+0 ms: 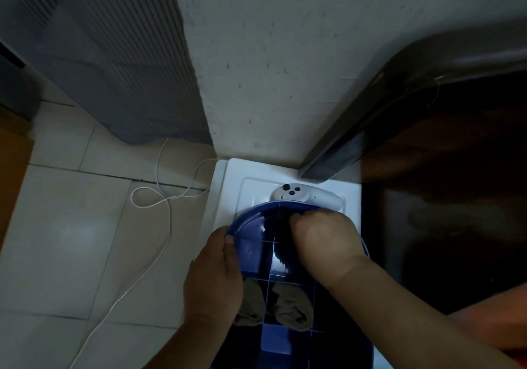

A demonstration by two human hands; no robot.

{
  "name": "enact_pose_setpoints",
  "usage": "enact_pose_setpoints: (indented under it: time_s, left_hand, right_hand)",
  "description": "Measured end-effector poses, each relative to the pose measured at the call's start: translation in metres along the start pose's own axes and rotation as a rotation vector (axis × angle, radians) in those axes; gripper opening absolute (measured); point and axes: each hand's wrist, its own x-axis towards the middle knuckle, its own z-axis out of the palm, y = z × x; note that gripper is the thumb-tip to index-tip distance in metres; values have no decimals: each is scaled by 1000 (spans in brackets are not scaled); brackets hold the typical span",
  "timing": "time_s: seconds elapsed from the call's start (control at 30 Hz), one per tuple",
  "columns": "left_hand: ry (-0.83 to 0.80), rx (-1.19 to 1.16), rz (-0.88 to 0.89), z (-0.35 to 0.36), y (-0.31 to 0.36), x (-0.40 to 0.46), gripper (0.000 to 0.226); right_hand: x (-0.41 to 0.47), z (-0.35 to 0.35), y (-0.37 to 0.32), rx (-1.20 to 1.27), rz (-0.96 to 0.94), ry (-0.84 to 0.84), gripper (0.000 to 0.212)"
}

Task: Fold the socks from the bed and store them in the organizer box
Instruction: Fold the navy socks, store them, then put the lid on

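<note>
Down at the near edge, the blue organizer box (pixel 285 340) is sitting with its grid of compartments facing up, and two beige folded socks (pixel 292 306) are lying in neighbouring cells of one row, one partly hidden under the left wrist. The left hand (pixel 214 277) is gripping the box's left rim, thumb curled over the edge and fingers wrapped down the outside wall. Just beyond, the right hand (pixel 325 240) is reaching into a far compartment with its fingers curled downward around a dark sock (pixel 281 220), pinching it inside the cell near the curved far rim; the sock is too dark to be showing its fold. The box is resting on a white plastic lid-like surface (pixel 233 177), and a white handheld controller (pixel 308 194) with black buttons is lying on that surface, just beyond the box's far rim. To the left, a white cable (pixel 159 197) is looping across the pale floor tiles (pixel 71 226). Farther off, a grey ribbed appliance (pixel 114 54) is standing beside a scuffed white wall (pixel 271 54), and a dark bed frame (pixel 427 97) is running along the right.
</note>
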Motion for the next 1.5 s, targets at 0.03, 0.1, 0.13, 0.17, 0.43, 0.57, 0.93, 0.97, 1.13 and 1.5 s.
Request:
enact_pose_setpoints:
  time_s: [0.03,0.1,0.13,0.17,0.43,0.57,0.93,0.97,1.13,1.5]
  left_hand:
    - [-2,1,-5,-1,0,0,20]
    - [-8,-1,-12,-1,1,-1,20]
    - [-10,-6,-16,-2,2,-2,21]
    - [-9,-11,-20,-2,3,-2,21]
    - [-6,-9,-22,-1,1,0,22]
    - [0,-10,-14,0,1,1,22]
    - [6,-21,37,0,-1,0,24]
    - [6,-24,42,0,-2,0,25]
    - [15,-51,73,1,-3,-1,28]
    - [45,-23,95,1,-1,-1,27]
  right_hand:
    - [-1,0,0,25,11,-16,18]
    - [-7,-7,-2,8,3,32,18]
    - [-10,-9,-2,-6,9,76,24]
    - [-13,-9,-2,-16,2,127,30]
    - [0,13,-10,87,24,115,25]
    - [3,21,-7,78,16,171,23]
    - [-30,28,22,143,13,362,35]
    - [-29,29,22,173,35,364,33]
    - [-27,31,24,279,122,361,33]
    - [-42,25,-8,140,106,427,42]
